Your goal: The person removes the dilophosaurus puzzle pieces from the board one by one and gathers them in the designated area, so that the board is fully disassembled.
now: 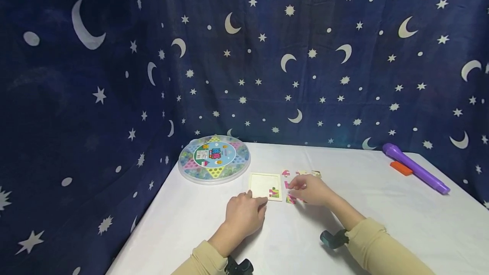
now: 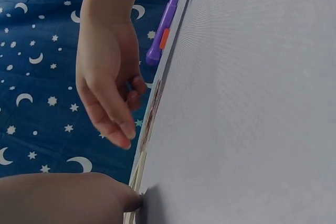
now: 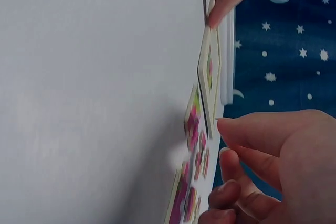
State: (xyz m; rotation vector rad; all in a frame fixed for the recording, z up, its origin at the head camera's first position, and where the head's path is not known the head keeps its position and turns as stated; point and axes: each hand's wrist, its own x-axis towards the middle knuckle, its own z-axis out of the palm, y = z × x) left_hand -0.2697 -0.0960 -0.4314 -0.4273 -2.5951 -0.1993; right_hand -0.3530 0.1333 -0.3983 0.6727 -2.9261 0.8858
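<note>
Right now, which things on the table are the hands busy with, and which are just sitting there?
In use:
puzzle tray, the left hand touches its near edge
loose puzzle pieces, under the right hand

Just lying about:
round game box
purple torch
orange block

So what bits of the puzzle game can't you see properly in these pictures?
- Puzzle pieces: head view, the right hand covers most of them, so their count and pictures are unclear.
- Whether that hand holds a piece: hidden under its fingers in every view.
- Puzzle tray: wrist views show it only edge-on.
- Round game box: label print too small to read.
- Left hand: fingertips on the tray's edge hide that corner.
</note>
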